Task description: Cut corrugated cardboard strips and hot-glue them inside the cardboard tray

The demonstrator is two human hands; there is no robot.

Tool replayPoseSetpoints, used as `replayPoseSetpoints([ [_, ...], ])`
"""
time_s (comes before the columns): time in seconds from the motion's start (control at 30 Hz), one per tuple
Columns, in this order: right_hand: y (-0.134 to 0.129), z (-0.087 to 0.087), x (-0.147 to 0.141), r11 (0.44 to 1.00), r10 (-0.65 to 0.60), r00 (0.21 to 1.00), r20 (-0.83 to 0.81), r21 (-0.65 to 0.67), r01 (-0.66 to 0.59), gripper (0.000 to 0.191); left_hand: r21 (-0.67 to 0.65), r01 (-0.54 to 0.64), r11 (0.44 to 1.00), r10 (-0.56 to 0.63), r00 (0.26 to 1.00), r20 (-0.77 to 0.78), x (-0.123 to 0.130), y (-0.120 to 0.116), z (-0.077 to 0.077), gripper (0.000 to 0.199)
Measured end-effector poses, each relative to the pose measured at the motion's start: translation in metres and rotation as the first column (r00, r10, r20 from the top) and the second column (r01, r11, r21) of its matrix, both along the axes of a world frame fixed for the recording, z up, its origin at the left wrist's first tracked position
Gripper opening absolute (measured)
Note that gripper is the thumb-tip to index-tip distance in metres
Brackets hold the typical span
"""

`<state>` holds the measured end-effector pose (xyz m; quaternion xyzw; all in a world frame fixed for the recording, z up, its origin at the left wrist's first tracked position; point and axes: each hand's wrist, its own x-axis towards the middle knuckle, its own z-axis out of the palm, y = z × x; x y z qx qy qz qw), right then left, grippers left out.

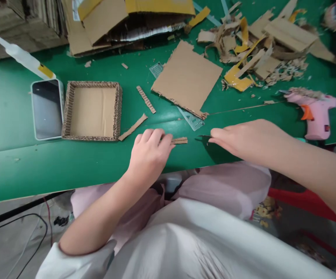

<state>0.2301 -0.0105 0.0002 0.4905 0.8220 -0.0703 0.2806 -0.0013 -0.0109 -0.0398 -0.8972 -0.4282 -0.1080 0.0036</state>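
Observation:
My left hand (152,149) is closed on a short cardboard strip (181,140), whose end sticks out to the right with a dark line along it. To the right, apart from the strip, my right hand (229,137) pinches a thin, dark blade (204,136) pointing left. Its other end is hidden in the fingers. Left of my hands stands a shallow square cardboard box (94,112) with corrugated walls. Between box and left hand lie one loose cardboard strip (133,127) and a corrugated strip (146,99). A square cardboard sheet (187,75) rests beyond my hands, over a clear ruler (193,119).
A pink glue gun (316,112) lies at the right edge, trailing a thin strand leftward. Cardboard scraps (261,46) are heaped at the back right. A phone (48,110) and a white pen-like tool (25,58) lie left. Cardboard stacks (34,29) stand behind.

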Motion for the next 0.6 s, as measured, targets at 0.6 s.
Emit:
replayPoseSetpoints([
  [0.6,0.005,0.021,-0.048,0.784,-0.539,0.260,-0.801,-0.364,0.503,0.026,-0.807,0.242,0.539,0.672,0.455,0.585,0.008,0.005,0.015,0.021],
])
